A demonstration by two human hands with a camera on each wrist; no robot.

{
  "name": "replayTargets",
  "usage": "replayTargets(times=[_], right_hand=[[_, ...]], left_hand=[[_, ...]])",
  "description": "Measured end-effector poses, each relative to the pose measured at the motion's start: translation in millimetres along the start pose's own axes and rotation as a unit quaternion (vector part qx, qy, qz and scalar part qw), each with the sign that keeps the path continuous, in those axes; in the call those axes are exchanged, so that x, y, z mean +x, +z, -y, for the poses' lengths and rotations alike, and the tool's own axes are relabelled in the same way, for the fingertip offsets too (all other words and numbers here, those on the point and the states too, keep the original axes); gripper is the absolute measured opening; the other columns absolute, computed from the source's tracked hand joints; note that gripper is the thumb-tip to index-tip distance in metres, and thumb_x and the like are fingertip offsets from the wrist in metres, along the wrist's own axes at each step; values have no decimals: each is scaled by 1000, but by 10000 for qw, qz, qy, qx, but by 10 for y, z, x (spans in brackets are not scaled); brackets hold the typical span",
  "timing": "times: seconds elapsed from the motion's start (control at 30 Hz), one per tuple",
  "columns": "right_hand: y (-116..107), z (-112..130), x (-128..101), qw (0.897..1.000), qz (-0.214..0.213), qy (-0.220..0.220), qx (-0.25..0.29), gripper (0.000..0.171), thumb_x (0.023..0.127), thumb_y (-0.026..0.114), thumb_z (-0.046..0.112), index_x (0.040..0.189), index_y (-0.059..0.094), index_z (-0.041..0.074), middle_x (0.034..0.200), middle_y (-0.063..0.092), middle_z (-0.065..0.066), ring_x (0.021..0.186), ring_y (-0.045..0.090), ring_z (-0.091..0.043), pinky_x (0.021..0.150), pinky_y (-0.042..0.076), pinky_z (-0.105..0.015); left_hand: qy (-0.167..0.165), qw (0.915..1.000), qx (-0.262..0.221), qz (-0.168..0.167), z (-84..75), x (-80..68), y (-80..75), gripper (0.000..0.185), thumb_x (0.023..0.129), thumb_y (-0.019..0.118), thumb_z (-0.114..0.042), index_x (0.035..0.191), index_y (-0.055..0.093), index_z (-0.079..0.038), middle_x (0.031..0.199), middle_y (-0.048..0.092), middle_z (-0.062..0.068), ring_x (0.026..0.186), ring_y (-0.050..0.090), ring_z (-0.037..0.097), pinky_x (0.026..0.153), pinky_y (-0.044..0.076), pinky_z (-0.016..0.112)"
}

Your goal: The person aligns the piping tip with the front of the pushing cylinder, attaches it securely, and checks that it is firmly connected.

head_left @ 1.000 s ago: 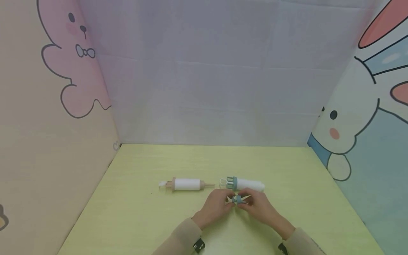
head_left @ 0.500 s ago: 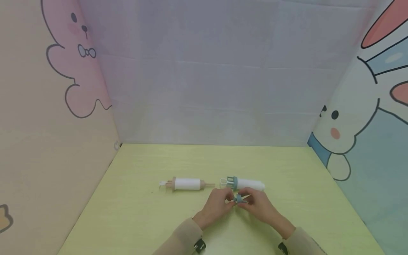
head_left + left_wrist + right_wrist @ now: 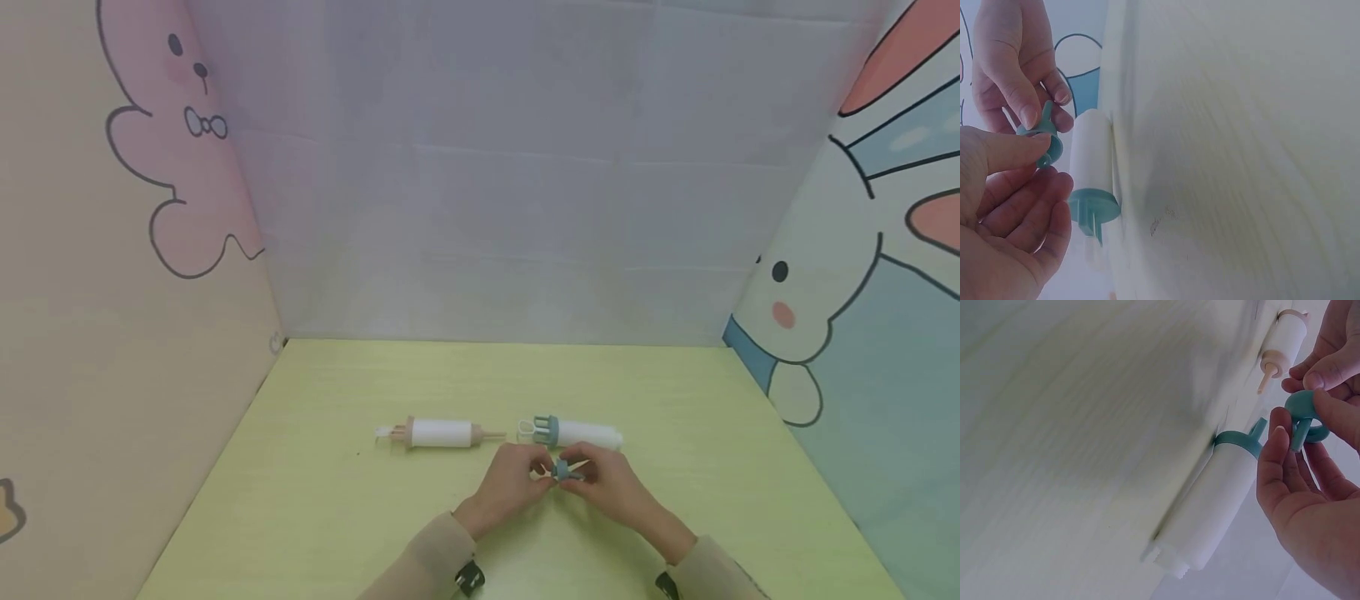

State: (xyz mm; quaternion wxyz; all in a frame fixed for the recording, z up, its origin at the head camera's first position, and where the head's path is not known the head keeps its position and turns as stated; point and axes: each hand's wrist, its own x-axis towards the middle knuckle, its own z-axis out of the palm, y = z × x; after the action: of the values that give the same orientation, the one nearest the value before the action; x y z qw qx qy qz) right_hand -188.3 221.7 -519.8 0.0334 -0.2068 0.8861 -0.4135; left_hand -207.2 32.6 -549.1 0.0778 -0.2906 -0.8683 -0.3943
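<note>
Both hands meet low at the middle of the table: the left hand and the right hand each pinch a small teal piece between thumb and fingertips, lifted just above the tabletop. From the right wrist, that teal piece looks like a ring on a short stem, though blur leaves its exact shape unclear.

Around them, going from largest to smallest: three wall panels enclose the space, a pale grey back wall, a left panel with a pink cartoon animal, and a right panel with a white rabbit drawing. A yellow-green table fills the floor of the view. Just beyond the hands lies a white tube with a teal collar on its side, very near the fingers. Left of it, apart from it, lies a white tube with peach ends, also on its side.
</note>
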Motion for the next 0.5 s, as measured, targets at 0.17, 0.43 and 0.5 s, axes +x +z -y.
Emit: replayTargets(times=[0.17, 0.43, 0.5], right_hand=[[13, -7, 14, 10000, -7, -11, -45, 27, 79, 73, 14, 104, 62, 9, 103, 67, -9, 80, 69, -18, 69, 53, -21], [13, 6, 47, 10000, 2, 81, -42, 27, 80, 73, 16, 104, 62, 11, 104, 67, -7, 82, 69, -18, 70, 52, -20], [12, 10, 58, 9999, 11, 109, -13, 27, 81, 72, 17, 104, 62, 11, 104, 67, -7, 81, 69, -17, 69, 52, -20]], left_hand=[[156, 9998, -131, -45, 58, 15, 16, 9, 74, 76, -14, 80, 69, -17, 80, 70, -10, 70, 62, 0, 63, 45, 10], [225, 9992, -313, 91, 101, 26, 1, 15, 75, 69, -6, 86, 72, -15, 82, 70, -6, 69, 61, -2, 62, 44, 10], [218, 9990, -375, 109, 101, 35, -11, 16, 77, 66, -5, 87, 73, -15, 82, 70, -7, 68, 59, -5, 62, 44, 10]])
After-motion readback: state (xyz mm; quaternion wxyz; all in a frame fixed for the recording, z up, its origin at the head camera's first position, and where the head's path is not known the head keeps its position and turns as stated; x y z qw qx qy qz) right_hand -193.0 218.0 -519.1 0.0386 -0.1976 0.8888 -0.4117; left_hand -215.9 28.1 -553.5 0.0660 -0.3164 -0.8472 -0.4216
